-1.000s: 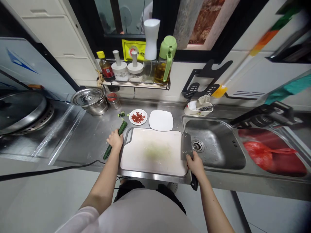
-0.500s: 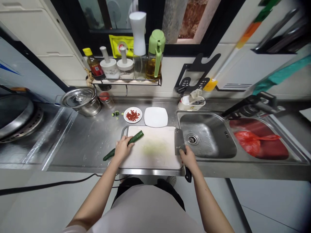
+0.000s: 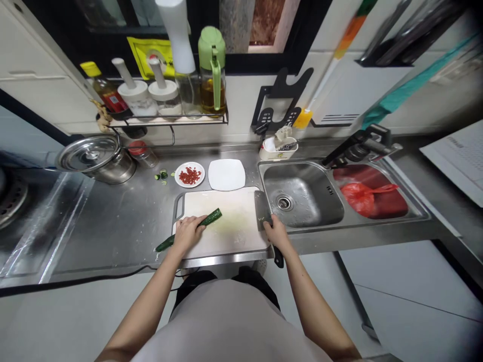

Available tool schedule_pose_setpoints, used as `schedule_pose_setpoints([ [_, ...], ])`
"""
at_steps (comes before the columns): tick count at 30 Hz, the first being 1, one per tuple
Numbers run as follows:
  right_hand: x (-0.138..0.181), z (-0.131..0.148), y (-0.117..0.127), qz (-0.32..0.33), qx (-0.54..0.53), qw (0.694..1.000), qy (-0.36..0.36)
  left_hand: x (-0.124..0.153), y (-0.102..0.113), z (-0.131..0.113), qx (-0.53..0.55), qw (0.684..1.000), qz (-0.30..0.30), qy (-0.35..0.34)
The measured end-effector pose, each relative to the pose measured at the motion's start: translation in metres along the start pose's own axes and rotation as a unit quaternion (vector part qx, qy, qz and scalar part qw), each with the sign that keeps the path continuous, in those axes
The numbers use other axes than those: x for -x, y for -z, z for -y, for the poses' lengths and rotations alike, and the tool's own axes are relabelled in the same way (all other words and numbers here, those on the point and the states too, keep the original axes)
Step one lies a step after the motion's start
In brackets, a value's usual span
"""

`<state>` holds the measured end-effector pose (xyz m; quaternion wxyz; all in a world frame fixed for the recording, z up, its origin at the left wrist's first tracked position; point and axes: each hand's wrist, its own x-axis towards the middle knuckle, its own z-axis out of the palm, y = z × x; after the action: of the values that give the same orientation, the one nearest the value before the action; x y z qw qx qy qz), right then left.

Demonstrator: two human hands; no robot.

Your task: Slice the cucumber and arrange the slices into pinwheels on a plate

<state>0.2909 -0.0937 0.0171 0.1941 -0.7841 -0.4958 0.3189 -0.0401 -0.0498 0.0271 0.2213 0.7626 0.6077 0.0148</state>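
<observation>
My left hand [image 3: 188, 233] is closed over the middle of a dark green cucumber [image 3: 212, 217], which slants across the left part of the cutting board [image 3: 199, 202]. One end of the cucumber pokes out past the board's left edge; my fingers cover its middle. At the board's right edge, my right hand [image 3: 277, 232] grips a cleaver [image 3: 261, 207] where blade meets handle. The blade lies over the board's right side, and its black handle juts out below my hand toward the counter front. A pale green wet stain marks the board's middle.
Behind the board are a plate [image 3: 199, 179] of chopped red pieces, a white square plate [image 3: 226, 174] and cucumber scraps [image 3: 163, 174]. A sink [image 3: 305, 196] adjoins at right, with a red bag [image 3: 358, 199] in the second basin. A lidded pot [image 3: 113, 168] stands at left.
The view has swung to the right, so the counter items appear further left. Both hands keep nearly the same places on the board, still holding the cucumber and the cleaver.
</observation>
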Motion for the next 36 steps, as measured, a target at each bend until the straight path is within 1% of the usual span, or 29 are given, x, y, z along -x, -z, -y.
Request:
schedule_pose_setpoints([
  [2, 0.000, 0.000, -0.002, 0.004, -0.002, 1.000, 0.002, 0.000, -0.001, 0.000, 0.003, 1.000, 0.015, 0.002],
  [4, 0.000, 0.003, -0.004, 0.008, 0.005, 1.000, 0.004, -0.001, -0.003, -0.001, 0.011, 1.000, 0.015, -0.002],
  [9, 0.008, 0.022, -0.013, 0.035, 0.034, 0.998, 0.038, -0.006, -0.015, -0.006, 0.050, 0.996, -0.063, -0.048],
  [11, 0.013, 0.034, -0.017, 0.051, 0.056, 0.995, 0.060, -0.010, -0.021, -0.009, 0.063, 0.993, -0.080, -0.066],
  [15, 0.024, 0.056, -0.025, 0.081, 0.102, 0.987, 0.091, -0.017, -0.028, -0.015, 0.076, 0.989, -0.102, -0.072],
  [19, 0.031, 0.072, -0.028, 0.106, 0.136, 0.981, 0.092, -0.025, -0.031, -0.016, 0.058, 0.990, -0.104, -0.080],
  [26, 0.033, 0.090, -0.027, 0.123, 0.212, 0.966, 0.082, -0.025, -0.032, -0.007, 0.042, 0.983, -0.081, -0.159],
  [29, 0.034, 0.093, -0.027, 0.132, 0.235, 0.960, 0.076, -0.023, -0.032, -0.004, 0.036, 0.979, -0.090, -0.178],
  [36, 0.038, 0.099, -0.033, 0.158, 0.258, 0.948, 0.094, -0.024, -0.033, -0.003, 0.020, 0.970, -0.116, -0.211],
])
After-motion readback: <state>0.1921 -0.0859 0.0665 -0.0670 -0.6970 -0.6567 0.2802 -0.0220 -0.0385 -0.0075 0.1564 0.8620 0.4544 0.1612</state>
